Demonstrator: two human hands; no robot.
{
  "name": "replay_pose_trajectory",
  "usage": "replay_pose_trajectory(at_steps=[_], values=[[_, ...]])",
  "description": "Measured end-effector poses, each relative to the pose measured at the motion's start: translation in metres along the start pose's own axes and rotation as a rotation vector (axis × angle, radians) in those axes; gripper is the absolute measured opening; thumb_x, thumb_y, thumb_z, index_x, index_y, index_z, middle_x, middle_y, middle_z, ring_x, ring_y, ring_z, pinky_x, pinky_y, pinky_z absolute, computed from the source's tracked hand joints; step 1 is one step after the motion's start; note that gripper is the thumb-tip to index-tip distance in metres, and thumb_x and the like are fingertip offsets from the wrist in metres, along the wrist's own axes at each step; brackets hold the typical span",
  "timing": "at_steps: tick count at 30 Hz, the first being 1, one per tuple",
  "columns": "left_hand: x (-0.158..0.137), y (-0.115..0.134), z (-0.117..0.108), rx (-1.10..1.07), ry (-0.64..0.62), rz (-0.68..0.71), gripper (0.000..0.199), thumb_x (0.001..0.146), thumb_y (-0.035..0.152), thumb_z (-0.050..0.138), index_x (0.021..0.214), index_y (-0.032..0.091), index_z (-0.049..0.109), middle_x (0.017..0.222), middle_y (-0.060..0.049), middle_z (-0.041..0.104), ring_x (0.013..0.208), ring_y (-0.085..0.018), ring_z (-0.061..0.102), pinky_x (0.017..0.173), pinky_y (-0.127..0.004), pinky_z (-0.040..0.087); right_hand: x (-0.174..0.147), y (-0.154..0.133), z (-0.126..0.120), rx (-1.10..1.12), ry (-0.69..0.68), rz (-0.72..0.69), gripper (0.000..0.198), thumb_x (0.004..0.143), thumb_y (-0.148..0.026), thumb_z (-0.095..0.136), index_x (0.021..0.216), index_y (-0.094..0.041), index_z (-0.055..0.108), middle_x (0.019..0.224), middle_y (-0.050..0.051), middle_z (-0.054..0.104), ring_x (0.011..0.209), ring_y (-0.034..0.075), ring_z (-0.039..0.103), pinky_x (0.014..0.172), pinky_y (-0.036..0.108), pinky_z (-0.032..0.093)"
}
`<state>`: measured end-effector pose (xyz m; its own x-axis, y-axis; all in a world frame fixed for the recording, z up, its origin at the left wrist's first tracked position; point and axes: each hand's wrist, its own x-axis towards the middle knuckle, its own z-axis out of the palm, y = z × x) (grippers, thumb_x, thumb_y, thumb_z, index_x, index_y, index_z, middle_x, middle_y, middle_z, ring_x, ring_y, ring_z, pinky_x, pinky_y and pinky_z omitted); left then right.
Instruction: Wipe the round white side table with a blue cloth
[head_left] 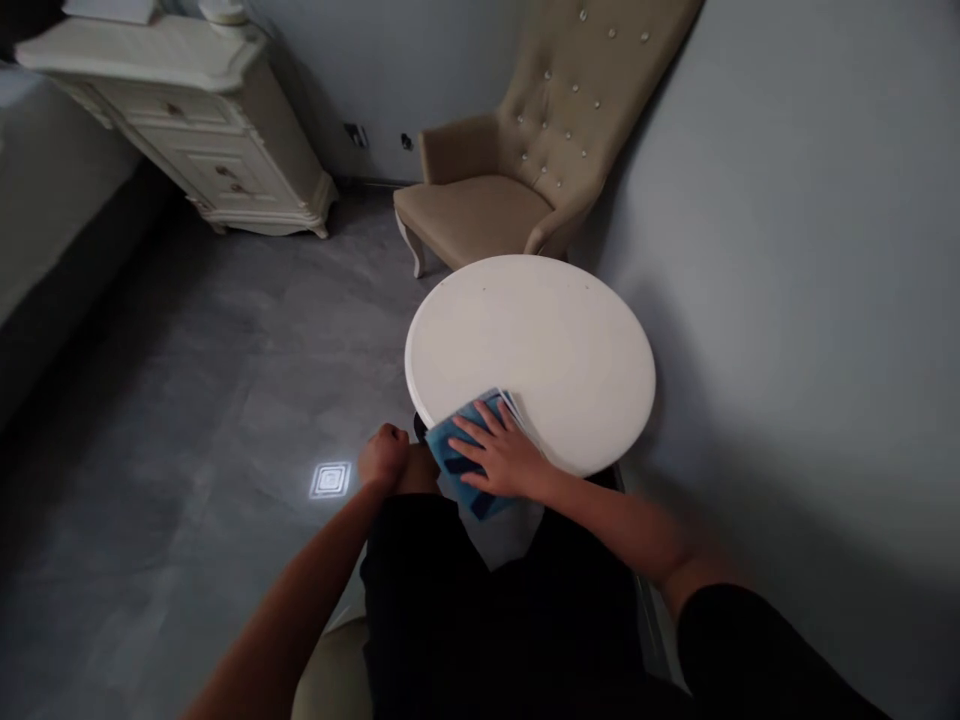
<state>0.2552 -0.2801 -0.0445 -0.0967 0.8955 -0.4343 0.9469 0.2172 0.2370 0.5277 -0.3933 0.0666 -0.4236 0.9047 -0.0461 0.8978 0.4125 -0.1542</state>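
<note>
My right hand (501, 455) lies flat with fingers spread on a folded blue cloth (457, 425) with darker blue patches and a pale edge. The cloth rests over the near left edge of a round white table (540, 350), and part of it hangs past the rim toward my lap. My left hand (384, 458) is closed in a fist beside my left knee, left of the cloth and apart from it. I see nothing held in that fist.
A tan tufted armchair (480, 210) stands just behind the table. The grey wall (810, 250) is close on the right. At the back left are a white cabinet (217, 150) and a bed (52, 190). A bright square pattern (330, 480) shows on the floor.
</note>
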Motion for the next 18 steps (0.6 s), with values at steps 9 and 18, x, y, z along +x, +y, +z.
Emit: replay_pose_trajectory(at_steps=[9, 18], values=[[0.001, 0.000, 0.006, 0.026, -0.004, 0.065, 0.042, 0.112, 0.039, 0.044, 0.123, 0.020, 0.079, 0.128, -0.024, 0.082, 0.117, -0.038, 0.079, 0.091, -0.041, 0.056, -0.163, 0.132, 0.015, -0.092, 0.089, 0.712, 0.070, 0.110, -0.056, 0.046, 0.177, -0.036, 0.051, 0.185, 0.006, 0.042, 0.174, 0.045, 0.028, 0.138, 0.080, 0.024], [0.004, 0.003, -0.002, -0.008, -0.072, 0.030, 0.038, 0.111, 0.039, 0.045, 0.119, 0.023, 0.079, 0.121, -0.019, 0.084, 0.110, -0.037, 0.079, 0.085, -0.041, 0.056, -0.097, 0.329, -0.016, 0.074, 0.146, 1.137, 0.082, 0.116, -0.055, 0.037, 0.179, -0.003, 0.035, 0.175, 0.034, 0.046, 0.162, 0.040, 0.049, 0.128, 0.055, 0.045]])
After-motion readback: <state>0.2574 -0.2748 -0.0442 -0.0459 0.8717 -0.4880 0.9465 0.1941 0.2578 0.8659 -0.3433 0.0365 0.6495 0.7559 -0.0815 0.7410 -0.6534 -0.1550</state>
